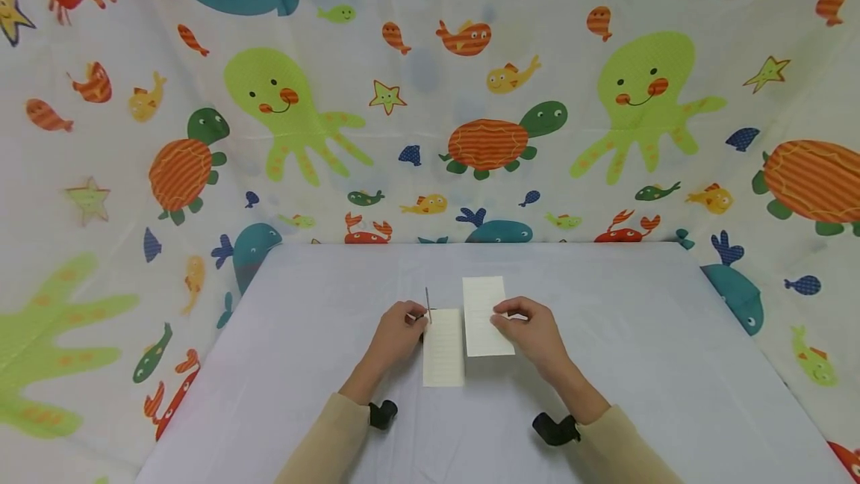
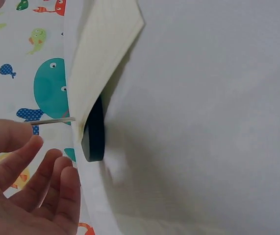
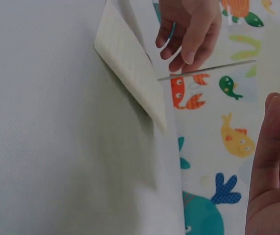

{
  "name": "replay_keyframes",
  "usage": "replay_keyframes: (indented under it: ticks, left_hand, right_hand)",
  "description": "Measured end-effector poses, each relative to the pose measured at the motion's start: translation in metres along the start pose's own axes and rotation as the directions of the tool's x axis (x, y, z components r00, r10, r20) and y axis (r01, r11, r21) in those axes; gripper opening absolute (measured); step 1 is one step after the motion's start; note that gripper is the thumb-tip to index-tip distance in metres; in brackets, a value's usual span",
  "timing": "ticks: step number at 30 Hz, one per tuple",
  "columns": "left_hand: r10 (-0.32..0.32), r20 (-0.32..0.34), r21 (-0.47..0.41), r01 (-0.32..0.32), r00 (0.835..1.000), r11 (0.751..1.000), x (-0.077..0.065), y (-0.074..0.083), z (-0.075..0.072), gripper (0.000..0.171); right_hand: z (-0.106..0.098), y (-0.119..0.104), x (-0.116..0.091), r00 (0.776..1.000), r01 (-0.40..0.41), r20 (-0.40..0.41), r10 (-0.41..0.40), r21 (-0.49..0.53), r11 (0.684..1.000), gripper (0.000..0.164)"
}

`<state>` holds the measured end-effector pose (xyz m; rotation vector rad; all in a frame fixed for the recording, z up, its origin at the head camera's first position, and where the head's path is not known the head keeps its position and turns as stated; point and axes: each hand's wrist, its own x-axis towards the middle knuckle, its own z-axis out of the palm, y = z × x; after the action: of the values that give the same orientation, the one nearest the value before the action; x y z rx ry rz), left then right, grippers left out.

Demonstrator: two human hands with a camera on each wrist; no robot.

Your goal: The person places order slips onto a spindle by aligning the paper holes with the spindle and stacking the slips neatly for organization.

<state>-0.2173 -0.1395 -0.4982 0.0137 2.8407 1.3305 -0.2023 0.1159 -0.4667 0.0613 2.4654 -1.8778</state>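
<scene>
My left hand (image 1: 395,331) pinches a thin metal rod (image 1: 427,299) between thumb and fingertips, and its other fingers are loosely bent. In the left wrist view the rod's tip (image 2: 70,119) comes close to the edge of a cream lined paper (image 2: 100,54); whether they touch I cannot tell. That paper (image 1: 443,353) lies tilted, its upper end raised by a dark, rounded block (image 2: 95,134). To the right, my right hand (image 1: 535,329) pinches the right edge of a second lined sheet (image 1: 484,320), held above the table.
A white cloth covers the table (image 1: 322,282). Behind and at both sides hangs a curtain (image 1: 416,103) printed with sea animals. Each wrist carries a black camera mount, one at the left (image 1: 384,414) and one at the right (image 1: 556,429).
</scene>
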Motion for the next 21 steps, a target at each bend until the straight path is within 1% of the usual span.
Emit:
replay_keyframes:
  ticks: [6,10,14,17,21]
  left_hand:
    - [0.02,-0.064,-0.042,-0.022,0.998,0.999,0.0,0.005,-0.006,0.016]
    - [0.032,-0.089,-0.068,-0.038,0.996,0.997,0.005,0.008,-0.009,0.017]
    - [0.036,-0.102,-0.106,-0.046,0.994,0.993,0.01,0.011,-0.015,0.019]
    - [0.02,-0.106,-0.182,-0.039,0.994,0.983,0.014,0.014,-0.022,0.023]
    - [-0.013,-0.1,-0.312,-0.019,0.995,0.95,0.02,0.018,-0.034,0.024]
  right_hand:
    - [0.01,-0.007,0.0,0.999,0.043,0.012,-0.044,0.041,0.998,0.016]
    - [0.016,-0.011,0.002,0.998,0.065,0.002,-0.066,0.055,0.996,0.016]
    - [0.023,-0.015,0.005,0.997,0.08,-0.003,-0.08,0.083,0.993,0.015]
    - [0.029,-0.019,0.006,0.996,0.087,0.002,-0.088,0.11,0.99,0.014]
    - [0.036,-0.026,0.008,0.995,0.095,0.015,-0.097,0.129,0.987,0.014]
